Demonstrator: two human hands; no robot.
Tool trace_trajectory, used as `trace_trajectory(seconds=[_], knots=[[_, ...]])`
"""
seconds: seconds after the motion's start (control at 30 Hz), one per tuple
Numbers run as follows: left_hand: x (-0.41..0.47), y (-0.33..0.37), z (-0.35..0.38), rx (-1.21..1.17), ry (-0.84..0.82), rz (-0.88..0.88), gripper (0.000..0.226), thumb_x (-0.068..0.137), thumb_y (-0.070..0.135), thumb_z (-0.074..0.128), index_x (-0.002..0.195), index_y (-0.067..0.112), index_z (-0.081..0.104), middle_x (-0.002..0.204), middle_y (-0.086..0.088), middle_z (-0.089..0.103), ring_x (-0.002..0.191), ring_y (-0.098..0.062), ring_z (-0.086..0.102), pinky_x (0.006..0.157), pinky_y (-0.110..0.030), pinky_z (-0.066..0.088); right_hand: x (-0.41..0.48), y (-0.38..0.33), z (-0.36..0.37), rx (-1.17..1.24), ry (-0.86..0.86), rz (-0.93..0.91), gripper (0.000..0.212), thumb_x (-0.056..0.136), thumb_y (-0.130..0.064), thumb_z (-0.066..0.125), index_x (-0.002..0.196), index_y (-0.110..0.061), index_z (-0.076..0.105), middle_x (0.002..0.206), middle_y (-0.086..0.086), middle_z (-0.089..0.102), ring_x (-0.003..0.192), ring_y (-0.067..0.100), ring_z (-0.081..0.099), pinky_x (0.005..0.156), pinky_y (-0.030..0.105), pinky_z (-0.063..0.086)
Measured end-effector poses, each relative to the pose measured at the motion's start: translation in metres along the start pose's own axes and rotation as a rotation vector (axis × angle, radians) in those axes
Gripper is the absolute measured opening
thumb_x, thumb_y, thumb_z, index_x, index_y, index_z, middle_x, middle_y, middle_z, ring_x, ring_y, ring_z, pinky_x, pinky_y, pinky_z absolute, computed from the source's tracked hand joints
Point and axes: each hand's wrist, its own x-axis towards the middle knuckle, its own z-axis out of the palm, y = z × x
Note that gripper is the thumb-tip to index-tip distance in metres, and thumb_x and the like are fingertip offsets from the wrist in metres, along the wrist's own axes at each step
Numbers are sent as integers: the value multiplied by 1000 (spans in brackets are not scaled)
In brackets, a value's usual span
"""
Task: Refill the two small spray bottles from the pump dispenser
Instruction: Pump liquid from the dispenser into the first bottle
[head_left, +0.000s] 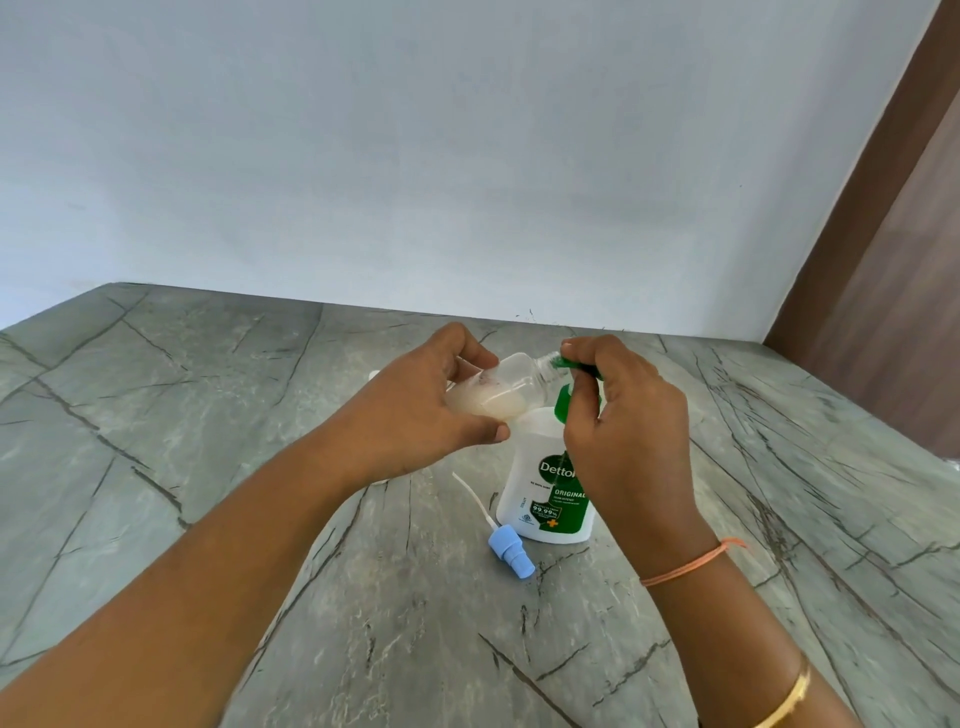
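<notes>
My left hand (415, 410) grips a small clear spray bottle (511, 382), tilted on its side with its open neck against the green nozzle of the pump dispenser. A whitish liquid lies in the lower part of the small bottle. The white pump dispenser (540, 488) with a green label stands on the table, and my right hand (621, 415) rests on its green pump head (563, 402). A blue spray cap (511, 556) with its white dip tube lies on the table left of the dispenser. A white object (374, 375) peeks out behind my left hand.
The grey marble-patterned table (208, 467) runs up to a pale blue wall (467, 156). A brown door frame (883, 260) stands at the right.
</notes>
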Motion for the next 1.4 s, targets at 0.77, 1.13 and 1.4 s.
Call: trace_trajectory(seconds=[0.77, 1.13, 1.4], knots=[[-1, 0, 0, 5, -8, 9, 46, 70, 30, 78, 104, 37, 47, 103, 18, 54, 70, 0, 54, 62, -17, 39, -2, 1, 0, -1, -21, -4, 20, 82, -2, 48, 93, -5, 64, 86, 8, 68, 79, 27, 62, 65, 22, 40], [1, -4, 0, 26, -6, 17, 47, 70, 29, 79, 104, 37, 47, 111, 12, 56, 83, -2, 56, 63, -17, 38, -11, 7, 10, 1, 33, -56, 23, 79, 8, 49, 95, 2, 64, 91, 13, 68, 85, 31, 63, 75, 13, 35], [-1, -1, 1, 49, 17, 24, 47, 71, 30, 78, 107, 34, 47, 109, 13, 54, 69, -2, 54, 60, -17, 38, -2, 3, -4, 22, -97, 2, 19, 84, 2, 50, 96, -5, 63, 89, 10, 68, 81, 30, 62, 66, 39, 52]])
